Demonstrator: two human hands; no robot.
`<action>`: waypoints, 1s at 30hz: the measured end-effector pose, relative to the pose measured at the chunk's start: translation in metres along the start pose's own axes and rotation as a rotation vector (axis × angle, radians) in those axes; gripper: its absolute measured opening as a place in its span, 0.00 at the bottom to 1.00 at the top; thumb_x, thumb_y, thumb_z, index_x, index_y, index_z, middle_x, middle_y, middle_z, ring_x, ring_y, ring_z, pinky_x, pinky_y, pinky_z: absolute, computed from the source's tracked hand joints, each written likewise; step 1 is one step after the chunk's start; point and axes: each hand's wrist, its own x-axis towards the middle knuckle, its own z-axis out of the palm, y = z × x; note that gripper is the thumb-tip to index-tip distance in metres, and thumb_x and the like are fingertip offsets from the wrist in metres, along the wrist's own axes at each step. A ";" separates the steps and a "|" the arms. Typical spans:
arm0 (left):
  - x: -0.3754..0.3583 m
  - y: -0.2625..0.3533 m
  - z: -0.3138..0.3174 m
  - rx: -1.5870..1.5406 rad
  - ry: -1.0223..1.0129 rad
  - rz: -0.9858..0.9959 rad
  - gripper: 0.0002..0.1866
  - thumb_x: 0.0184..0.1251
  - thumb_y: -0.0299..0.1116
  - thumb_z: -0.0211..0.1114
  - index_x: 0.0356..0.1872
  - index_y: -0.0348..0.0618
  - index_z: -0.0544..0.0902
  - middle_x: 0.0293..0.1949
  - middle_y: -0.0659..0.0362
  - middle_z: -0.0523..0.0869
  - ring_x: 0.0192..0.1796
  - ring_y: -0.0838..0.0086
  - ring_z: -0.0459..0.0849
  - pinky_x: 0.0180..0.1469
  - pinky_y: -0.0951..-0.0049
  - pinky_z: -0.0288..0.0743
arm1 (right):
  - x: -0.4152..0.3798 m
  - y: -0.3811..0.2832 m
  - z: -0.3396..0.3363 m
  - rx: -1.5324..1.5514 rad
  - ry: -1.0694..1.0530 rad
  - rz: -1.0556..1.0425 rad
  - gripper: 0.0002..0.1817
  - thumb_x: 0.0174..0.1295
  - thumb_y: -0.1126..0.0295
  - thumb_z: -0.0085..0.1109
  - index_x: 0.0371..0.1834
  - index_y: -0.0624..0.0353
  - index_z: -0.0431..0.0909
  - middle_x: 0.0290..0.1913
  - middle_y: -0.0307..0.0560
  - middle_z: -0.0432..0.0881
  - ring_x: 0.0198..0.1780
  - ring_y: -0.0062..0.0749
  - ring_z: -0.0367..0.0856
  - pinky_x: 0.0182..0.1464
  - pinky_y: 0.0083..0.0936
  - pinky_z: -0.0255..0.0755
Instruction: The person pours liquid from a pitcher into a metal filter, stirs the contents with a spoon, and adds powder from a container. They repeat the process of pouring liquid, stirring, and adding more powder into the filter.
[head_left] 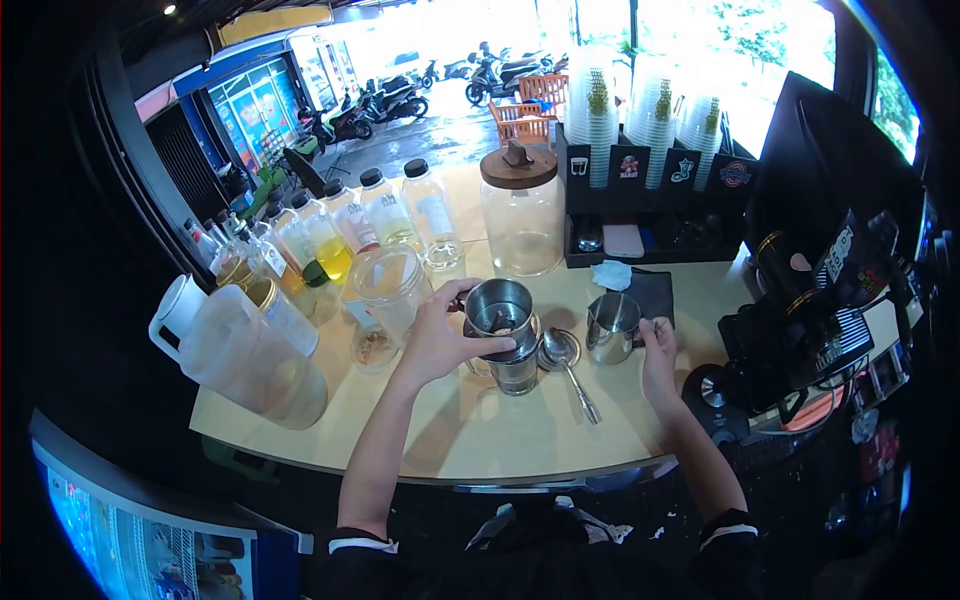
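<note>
My left hand (445, 338) is wrapped round a metal drip coffee filter (498, 300), thumb across its front and fingers behind. The filter sits above a glass mug (515, 378), and a little dark matter shows inside it. My right hand (657, 358) grips the handle of a steel milk pitcher (611, 340), which stands upright at table level. Between the two hands lies a spoon (578, 385), its bowl over a small round metal lid (566, 345).
Plastic jugs (250, 350) stand at the left, with a row of capped bottles (385, 215) behind. A wood-lidded jar (522, 225) and a black cup rack (660, 185) line the back. Black equipment (800, 330) fills the right of the table (440, 435).
</note>
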 end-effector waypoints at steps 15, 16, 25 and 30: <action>0.007 -0.010 -0.004 -0.052 -0.175 0.113 0.43 0.35 0.46 0.83 0.58 0.41 0.76 0.50 0.57 0.82 0.52 0.70 0.79 0.59 0.68 0.69 | 0.004 -0.008 -0.003 -0.193 -0.016 0.021 0.05 0.69 0.71 0.54 0.43 0.57 0.69 0.36 0.34 0.71 0.39 0.17 0.71 0.45 0.15 0.65; 0.007 -0.010 -0.005 -0.052 -0.175 0.117 0.43 0.35 0.46 0.83 0.58 0.41 0.76 0.50 0.57 0.82 0.52 0.70 0.79 0.59 0.68 0.69 | 0.005 -0.007 -0.004 -0.193 -0.015 0.018 0.05 0.69 0.71 0.54 0.43 0.57 0.69 0.36 0.34 0.71 0.39 0.17 0.71 0.45 0.15 0.65; -0.016 0.002 -0.012 0.042 -0.044 0.223 0.45 0.40 0.41 0.82 0.63 0.41 0.70 0.58 0.55 0.77 0.60 0.67 0.75 0.65 0.64 0.66 | 0.009 -0.023 0.005 -0.523 0.136 -0.298 0.16 0.64 0.71 0.58 0.53 0.58 0.69 0.51 0.46 0.70 0.53 0.31 0.69 0.57 0.29 0.64; -0.043 -0.021 -0.040 0.083 0.346 0.456 0.37 0.50 0.34 0.76 0.63 0.39 0.69 0.58 0.53 0.75 0.60 0.66 0.74 0.59 0.65 0.68 | -0.008 -0.094 0.075 -0.455 -0.059 -0.433 0.19 0.61 0.74 0.59 0.55 0.59 0.68 0.52 0.46 0.71 0.56 0.33 0.72 0.58 0.32 0.65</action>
